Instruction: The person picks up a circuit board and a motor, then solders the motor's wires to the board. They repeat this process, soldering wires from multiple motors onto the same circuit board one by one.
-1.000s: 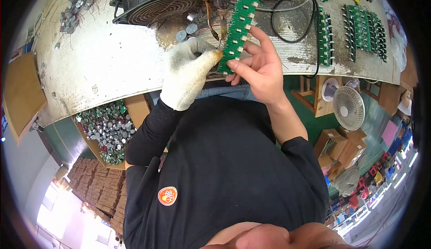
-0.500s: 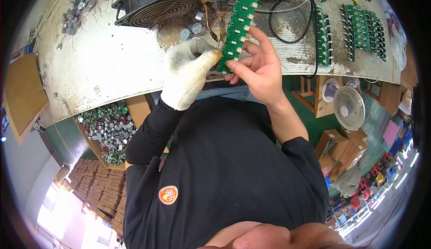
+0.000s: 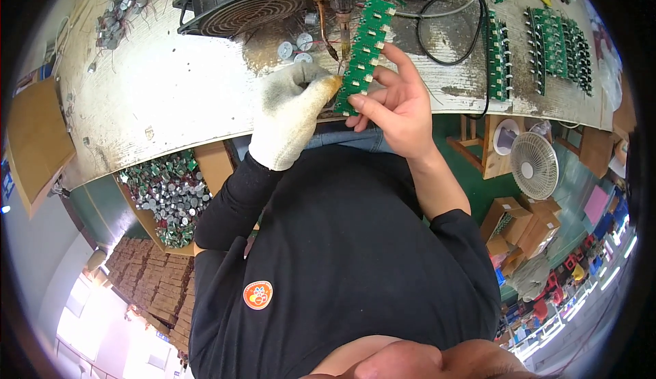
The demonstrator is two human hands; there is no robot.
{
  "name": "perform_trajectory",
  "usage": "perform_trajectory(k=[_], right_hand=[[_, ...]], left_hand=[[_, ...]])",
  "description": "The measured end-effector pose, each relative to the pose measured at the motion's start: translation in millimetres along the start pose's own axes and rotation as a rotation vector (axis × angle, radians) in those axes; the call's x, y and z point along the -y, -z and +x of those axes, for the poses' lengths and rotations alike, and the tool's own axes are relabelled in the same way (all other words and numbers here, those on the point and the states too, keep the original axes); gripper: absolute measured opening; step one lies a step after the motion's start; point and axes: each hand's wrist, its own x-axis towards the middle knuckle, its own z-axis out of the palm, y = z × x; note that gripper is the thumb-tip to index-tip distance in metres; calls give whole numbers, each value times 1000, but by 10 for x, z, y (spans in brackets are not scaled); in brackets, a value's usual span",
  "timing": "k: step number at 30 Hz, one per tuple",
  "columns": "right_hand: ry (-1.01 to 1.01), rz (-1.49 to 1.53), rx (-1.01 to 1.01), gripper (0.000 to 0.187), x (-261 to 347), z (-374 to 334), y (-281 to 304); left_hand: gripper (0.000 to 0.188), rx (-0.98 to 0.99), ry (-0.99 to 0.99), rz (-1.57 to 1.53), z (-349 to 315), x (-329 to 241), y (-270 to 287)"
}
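Observation:
A long green circuit board strip (image 3: 364, 50) stands upright over the front edge of the worn white workbench (image 3: 157, 99). My left hand (image 3: 290, 109), in a white cotton glove, pinches its lower left edge. My bare right hand (image 3: 396, 106) grips the strip from the right, thumb in front and fingers behind. Just above the strip, a soldering tool (image 3: 339, 0) points down, its tip close to the board's left edge. Small silver round parts (image 3: 294, 50) lie on the bench beside it.
A black fan (image 3: 242, 3) sits at the back of the bench. More green board strips (image 3: 553, 41) lie in rows at right, with a black cable (image 3: 454, 34). A bin of silver parts (image 3: 164, 191) sits under the bench at left. A white floor fan (image 3: 533, 164) stands below right.
The board strip has tilted slightly and moved a little up toward the soldering tip, with both hands following it.

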Motion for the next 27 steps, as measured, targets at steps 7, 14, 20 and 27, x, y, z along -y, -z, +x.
perform_trajectory(k=[7, 14, 20, 27], right_hand=[[2, -2, 6, 72, 13, -3, -15], [17, -4, 4, 72, 30, -3, -12], [23, -7, 4, 72, 63, -22, -24], [-10, -19, -9, 72, -22, -31, -26]], left_hand=[[21, -5, 15, 29, 16, -63, -7], [20, 0, 13, -70, 4, -70, -33], [20, 16, 30, -98, -22, -105, -34], [19, -4, 50, -86, 6, 24, -1]])
